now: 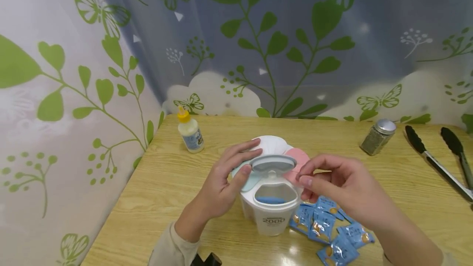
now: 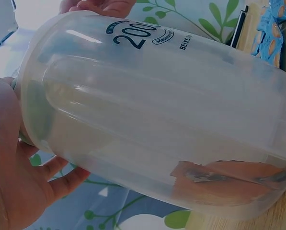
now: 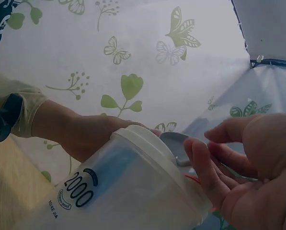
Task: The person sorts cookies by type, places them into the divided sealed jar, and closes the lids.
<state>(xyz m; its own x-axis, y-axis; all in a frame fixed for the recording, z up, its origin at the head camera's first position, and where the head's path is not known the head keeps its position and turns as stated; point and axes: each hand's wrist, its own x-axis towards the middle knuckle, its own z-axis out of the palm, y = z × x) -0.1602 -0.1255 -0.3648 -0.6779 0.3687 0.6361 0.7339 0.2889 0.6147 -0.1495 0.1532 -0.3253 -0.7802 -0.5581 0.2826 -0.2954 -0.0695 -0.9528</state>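
Observation:
A translucent plastic storage container [image 1: 271,225] stands upright on the table, marked "2000". Its round lid has white, pale blue and pink [image 1: 298,158] sections. The grey flap [image 1: 274,162] is raised, and something blue [image 1: 275,200] shows inside the opening. My left hand [image 1: 223,184] rests on the lid's left side, fingers laid across it and thumb beside the raised flap. To the right of the opening is my right hand [image 1: 343,182], its fingers loosely bent with nothing visible between them. The left wrist view shows a brownish-orange item [image 2: 229,182] low inside the container.
Several blue snack packets [image 1: 322,224] lie right of the container. A glue bottle [image 1: 191,132] with a yellow cap stands at the back left. At the back right are a glass spice jar [image 1: 378,136] and black-tipped tongs [image 1: 434,163]. Patterned curtain [image 1: 281,44] borders the table.

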